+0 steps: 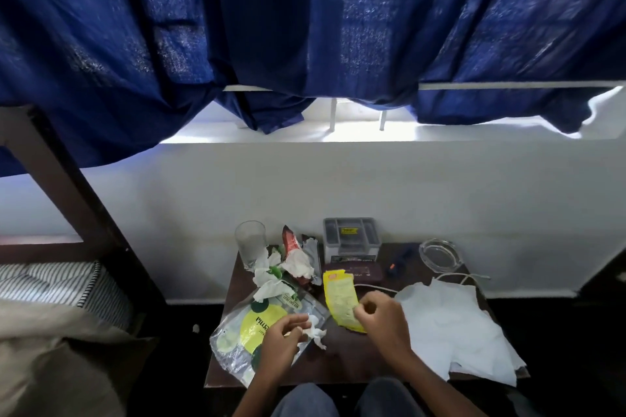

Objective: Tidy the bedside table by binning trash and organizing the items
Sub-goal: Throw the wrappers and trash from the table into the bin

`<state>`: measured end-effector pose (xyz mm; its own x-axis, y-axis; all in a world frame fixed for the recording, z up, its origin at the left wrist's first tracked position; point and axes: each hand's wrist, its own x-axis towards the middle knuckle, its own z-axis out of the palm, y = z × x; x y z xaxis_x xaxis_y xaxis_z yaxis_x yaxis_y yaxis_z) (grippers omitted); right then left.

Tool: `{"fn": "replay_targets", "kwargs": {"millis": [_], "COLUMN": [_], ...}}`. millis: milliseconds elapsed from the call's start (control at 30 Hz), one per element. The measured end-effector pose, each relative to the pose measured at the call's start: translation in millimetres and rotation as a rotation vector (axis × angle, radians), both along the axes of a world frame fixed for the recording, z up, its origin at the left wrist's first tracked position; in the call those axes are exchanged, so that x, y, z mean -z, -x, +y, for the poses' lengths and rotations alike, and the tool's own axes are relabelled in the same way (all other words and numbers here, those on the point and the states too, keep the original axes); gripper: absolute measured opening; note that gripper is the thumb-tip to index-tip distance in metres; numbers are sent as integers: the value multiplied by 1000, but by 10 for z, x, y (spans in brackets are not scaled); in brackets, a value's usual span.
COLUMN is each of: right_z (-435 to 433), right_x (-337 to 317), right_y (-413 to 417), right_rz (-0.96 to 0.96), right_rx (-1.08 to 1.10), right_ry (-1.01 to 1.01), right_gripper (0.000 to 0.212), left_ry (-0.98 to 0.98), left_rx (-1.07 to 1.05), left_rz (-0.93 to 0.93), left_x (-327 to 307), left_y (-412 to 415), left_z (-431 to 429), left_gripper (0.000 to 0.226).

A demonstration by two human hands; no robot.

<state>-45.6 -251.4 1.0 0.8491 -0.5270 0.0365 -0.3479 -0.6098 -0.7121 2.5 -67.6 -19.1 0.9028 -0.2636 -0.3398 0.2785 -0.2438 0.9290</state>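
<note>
Trash held near the front edge of the worktop (338, 362)
My left hand (281, 337) pinched a crumpled tissue (315, 332); my right hand (376, 315) gripped a yellow wrapper (339, 298).

Left hand (284, 335), right hand (378, 313) (fingers (363, 314) curled)

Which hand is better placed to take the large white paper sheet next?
Probably the right. The right hand lies just beside the white paper sheet, though it pinches the yellow wrapper. The left hand is on the far side, holding a crumpled tissue over the clear plastic packet.
</note>
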Motion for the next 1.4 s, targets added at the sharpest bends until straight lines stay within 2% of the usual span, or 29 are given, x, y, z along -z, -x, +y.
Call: {"fn": "replay_targets", "kwargs": {"millis": [100,167,233,267,367,467,567,667,800,900,967,1167,1267,1400], "right_z": [-207,-352,-480,-541,-736,-967,-1266,-1637,-2169,-2448,-2548,-2592,-2602,-2525], "right_x": [-316,-515,-652,-683,-687,-664,-629,-511,-179,160,371,675,673,460], "right_y": [151,309,475,547,740,943,1163,1460,1989,2376,2568,2778,2746,2504], "right_rz": [-60,-51,-45,-50,-87,-152,-187,-237,-260,-216,-187,-43,-15,-87], "right_rx": [1,-38,-83,-88,-55,-1,68,237,532,787,891,903,840,719], "right_ry": [-485,-685,-760,-786,-874,-975,-987,-1035,-1031,-1027,-1019,-1052,-1062,-1072], "right_gripper": [23,16,10,10,11,9,8,14,18,5,10,32,33,24], "left_ry": [12,105,187,184,71,62,103,63,-27,-65,-83,-153,-160,-136], "left_rx": [31,73,138,164,174,191,263,336,449,502,550,605,589,511], "left_rz": [-73,-9,16,-34,-247,-293,-216,-125,-181,-209,-221,-253,-243,-194], "left_x": [-214,-384,-532,-577,-649,-679,-671,-644,-555,-520,-507,-505,-516,-540], "left_y": [26,79,140,170,265,417,623,823,1109,1300,1387,1410,1317,1133], "left_z": [-157,-295,-454,-536,-823,-1152,-1521,-1887,-2219,-2376,-2450,-2472,-2415,-2223], "left_gripper": [28,34,36,36,36,35,35,37,27,24,21,18,24,28]}}
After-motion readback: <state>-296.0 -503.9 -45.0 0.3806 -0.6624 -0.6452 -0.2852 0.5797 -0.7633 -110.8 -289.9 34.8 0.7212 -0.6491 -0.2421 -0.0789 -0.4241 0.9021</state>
